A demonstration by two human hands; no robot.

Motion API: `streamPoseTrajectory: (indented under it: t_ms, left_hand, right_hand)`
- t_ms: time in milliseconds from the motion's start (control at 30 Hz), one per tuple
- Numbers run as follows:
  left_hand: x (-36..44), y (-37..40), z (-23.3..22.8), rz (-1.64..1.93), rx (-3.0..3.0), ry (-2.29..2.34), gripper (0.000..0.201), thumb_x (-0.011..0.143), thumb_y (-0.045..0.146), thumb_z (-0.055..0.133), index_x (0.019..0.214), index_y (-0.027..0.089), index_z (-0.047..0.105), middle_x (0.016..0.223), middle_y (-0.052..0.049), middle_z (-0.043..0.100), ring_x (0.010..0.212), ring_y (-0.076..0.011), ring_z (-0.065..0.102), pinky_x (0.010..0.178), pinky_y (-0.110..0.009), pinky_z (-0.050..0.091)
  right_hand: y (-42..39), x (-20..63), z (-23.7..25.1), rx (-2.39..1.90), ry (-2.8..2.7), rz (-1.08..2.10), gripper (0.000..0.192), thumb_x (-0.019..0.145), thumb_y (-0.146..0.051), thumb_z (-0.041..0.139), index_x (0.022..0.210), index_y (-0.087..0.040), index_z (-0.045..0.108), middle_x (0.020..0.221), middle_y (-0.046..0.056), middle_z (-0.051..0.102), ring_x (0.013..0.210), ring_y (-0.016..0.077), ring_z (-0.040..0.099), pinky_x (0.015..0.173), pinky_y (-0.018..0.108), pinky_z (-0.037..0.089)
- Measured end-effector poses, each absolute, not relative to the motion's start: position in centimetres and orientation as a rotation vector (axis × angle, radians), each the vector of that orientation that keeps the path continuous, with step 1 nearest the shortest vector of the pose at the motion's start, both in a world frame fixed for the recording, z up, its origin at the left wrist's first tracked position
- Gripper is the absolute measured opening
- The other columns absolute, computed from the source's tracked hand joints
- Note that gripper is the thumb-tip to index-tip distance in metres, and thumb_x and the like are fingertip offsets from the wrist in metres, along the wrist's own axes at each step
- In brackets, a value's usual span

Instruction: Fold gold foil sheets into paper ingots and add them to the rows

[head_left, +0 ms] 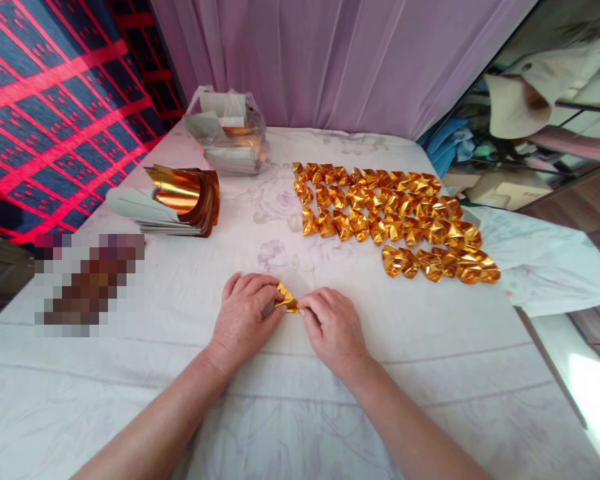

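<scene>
Between my two hands, low over the middle of the table, is a partly folded sheet of gold foil paper (287, 297). My left hand (247, 310) is closed on its left side, fingers bent over the top. The fingertips of my right hand (330, 323) pinch its right corner. Beyond and to the right lie rows of folded gold foil pieces (370, 200), shaped like small ingots, with a shorter row nearest me. A curled stack of gold foil sheets (180, 200) with pale backs stands at the left.
A clear plastic bag (230, 133) of more sheets sits at the table's back left. The floral cloth (300, 413) covers the table. A pale plastic bag (555, 260) hangs at the right edge. A blurred-out patch (90, 283) hides something at left. A purple curtain (305, 60) hangs behind.
</scene>
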State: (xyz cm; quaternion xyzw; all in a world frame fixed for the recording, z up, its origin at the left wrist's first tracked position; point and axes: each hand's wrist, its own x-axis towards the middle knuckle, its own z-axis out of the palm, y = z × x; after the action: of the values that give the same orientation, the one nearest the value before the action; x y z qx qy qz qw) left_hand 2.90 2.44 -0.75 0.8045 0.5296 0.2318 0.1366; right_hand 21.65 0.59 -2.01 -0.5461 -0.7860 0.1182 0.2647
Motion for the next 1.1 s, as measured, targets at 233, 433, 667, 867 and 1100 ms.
streamPoseTrajectory:
  t_ms: [233, 433, 667, 867, 1100]
  left_hand:
    - [2.9, 2.4, -0.9, 0.690, 2.311, 1.537, 0.003, 0.086, 0.027, 0.069, 0.089, 0.027, 0.067, 0.111, -0.001, 0.069, 0.108, -0.0230, 0.058, 0.107, -0.050, 0.031]
    - [3.0, 2.4, -0.8, 0.692, 2.295, 1.545, 0.003, 0.086, 0.025, 0.068, 0.088, 0.026, 0.067, 0.111, 0.000, 0.069, 0.109, -0.0230, 0.058, 0.108, -0.050, 0.030]
    - [3.0, 2.4, -0.8, 0.671, 2.285, 1.554, 0.003, 0.086, 0.025, 0.067, 0.088, 0.027, 0.068, 0.111, 0.000, 0.069, 0.109, -0.0236, 0.058, 0.108, -0.051, 0.029]
    - [3.0, 2.4, -0.8, 0.676, 2.280, 1.550, 0.003, 0.085, 0.024, 0.067, 0.088, 0.026, 0.066, 0.112, 0.000, 0.068, 0.109, -0.0232, 0.058, 0.107, -0.051, 0.030]
    - [3.0, 2.4, -0.8, 0.697, 2.287, 1.547, 0.006, 0.084, 0.022, 0.067, 0.088, 0.026, 0.067, 0.111, 0.000, 0.069, 0.109, -0.0231, 0.058, 0.108, -0.051, 0.030]
  right_hand:
    - [0.2, 21.8, -1.9, -1.438, -2.204, 0.206, 0.025, 0.090, -0.012, 0.054, 0.103, -0.025, 0.070, 0.087, 0.003, 0.062, 0.082, 0.0180, 0.054, 0.072, 0.032, 0.034]
    - [-0.4, 21.6, -1.7, -1.447, -2.303, -0.042, 0.026, 0.093, -0.015, 0.057, 0.111, -0.027, 0.070, 0.087, 0.003, 0.063, 0.078, 0.0179, 0.050, 0.070, 0.033, 0.031]
    - [-0.6, 21.5, -1.6, -1.479, -2.357, -0.112, 0.029, 0.092, -0.015, 0.060, 0.116, -0.028, 0.069, 0.086, 0.003, 0.062, 0.077, 0.0179, 0.047, 0.069, 0.034, 0.028]
    - [-0.7, 21.3, -1.7, -1.512, -2.340, -0.113, 0.029, 0.093, -0.016, 0.059, 0.118, -0.028, 0.068, 0.085, 0.003, 0.061, 0.077, 0.0176, 0.048, 0.070, 0.033, 0.029]
    - [-0.6, 21.8, -2.0, -1.450, -2.385, -0.117, 0.033, 0.092, -0.015, 0.061, 0.120, -0.030, 0.066, 0.089, 0.003, 0.061, 0.079, 0.0177, 0.048, 0.070, 0.033, 0.029]
